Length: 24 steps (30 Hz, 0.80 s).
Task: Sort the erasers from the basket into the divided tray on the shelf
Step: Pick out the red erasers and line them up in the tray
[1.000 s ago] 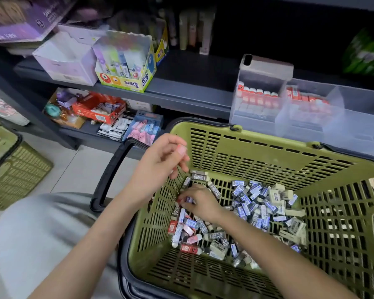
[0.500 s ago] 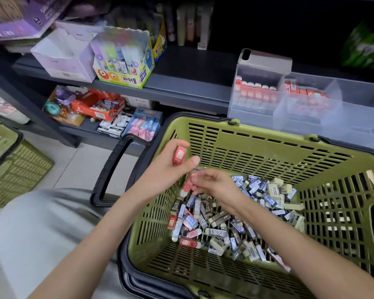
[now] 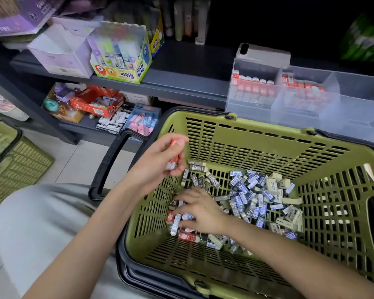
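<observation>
Dark metal shelving fills the background, with a yellow glue box at 11 o'clock and a clear divided tray on the shelf edge at 2 o'clock. The tray's two left compartments hold rows of red-sleeved erasers. Just below the tray sits a green slotted basket; whether the two touch cannot be told. Its black handle is folded out toward 9 o'clock. A loose heap of erasers covers the basket floor, with grey 2B ones toward the heap's 11 o'clock, blue-and-white ones in the middle, cream ones toward 3 o'clock and a red one at 7 o'clock. The left hand hovers over the basket's 10 o'clock corner, fingers curled round red erasers whose count is unclear. The right hand lies low at the heap's 8 o'clock edge, fingers spread and fairly straight, resting on erasers there without plainly closing on any. A second green basket stands on the floor at 9 o'clock.
</observation>
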Each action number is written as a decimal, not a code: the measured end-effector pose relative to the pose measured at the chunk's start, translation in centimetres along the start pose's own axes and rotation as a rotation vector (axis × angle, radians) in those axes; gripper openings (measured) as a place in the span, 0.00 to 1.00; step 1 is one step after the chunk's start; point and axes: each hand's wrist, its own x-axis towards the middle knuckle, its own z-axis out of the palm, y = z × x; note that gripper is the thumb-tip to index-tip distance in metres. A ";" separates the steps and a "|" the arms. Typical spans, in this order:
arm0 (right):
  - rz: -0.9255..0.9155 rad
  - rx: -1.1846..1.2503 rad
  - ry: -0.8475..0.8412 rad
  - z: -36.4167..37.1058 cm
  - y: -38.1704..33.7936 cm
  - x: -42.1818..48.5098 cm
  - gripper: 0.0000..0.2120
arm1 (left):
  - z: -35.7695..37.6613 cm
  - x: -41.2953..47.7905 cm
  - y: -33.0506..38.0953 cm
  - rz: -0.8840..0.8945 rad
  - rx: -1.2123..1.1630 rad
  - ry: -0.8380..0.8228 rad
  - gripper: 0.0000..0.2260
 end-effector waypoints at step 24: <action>0.242 0.141 0.037 2.1 2.8 -1.4 0.20 | -0.2 0.1 0.4 0.024 -0.159 0.031 0.08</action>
